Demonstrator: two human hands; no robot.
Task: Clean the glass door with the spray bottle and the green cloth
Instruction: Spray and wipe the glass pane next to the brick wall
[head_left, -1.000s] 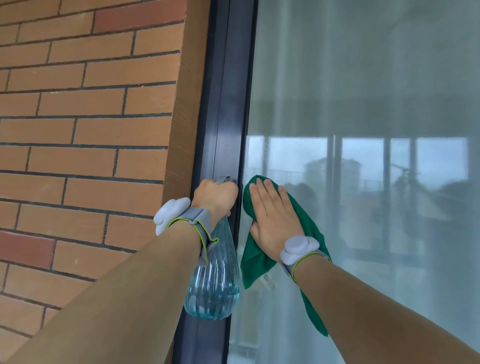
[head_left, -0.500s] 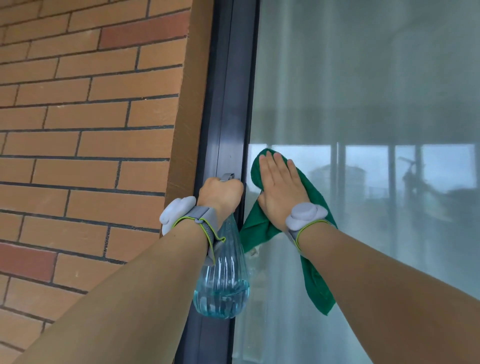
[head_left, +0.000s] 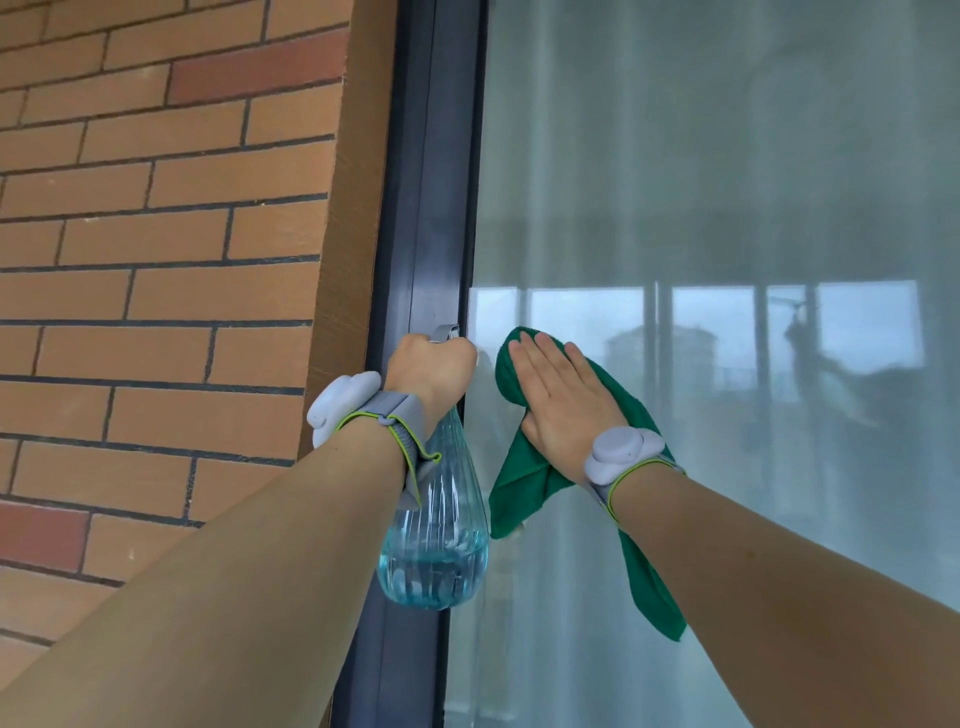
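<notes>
Against the large pane of the glass door (head_left: 727, 218), a green microfibre cloth (head_left: 524, 467) is pressed flat near the pane's left edge, at about mid-height of the view. Its upper part is bunched under the fingers, and two loose ends hang down, one below the heel of the palm and a longer one trailing beneath the wrist. The right hand (head_left: 563, 400) lies on top of the cloth with palm to the glass, fingers straight, close together and pointing up and slightly left, holding the cloth to the pane by pressure alone. The right forearm reaches in from the lower right, bare, with a grey sensor band (head_left: 626, 457) edged in yellow-green strapped at the wrist.

Just to the left, the left hand (head_left: 431, 371) is curled in a fist round the grey trigger head of a clear blue ribbed plastic spray bottle (head_left: 434, 551). The bottle hangs below the fist in front of the dark metal door frame (head_left: 415, 208), with pale blue liquid in its lower part. The left forearm rises from the lower left and wears a matching grey wrist band (head_left: 345, 410).

Left of the frame stands an orange-brown brick wall (head_left: 156, 260) with dark mortar lines. Pale curtains show behind the glass, and buildings and sky are reflected in it.
</notes>
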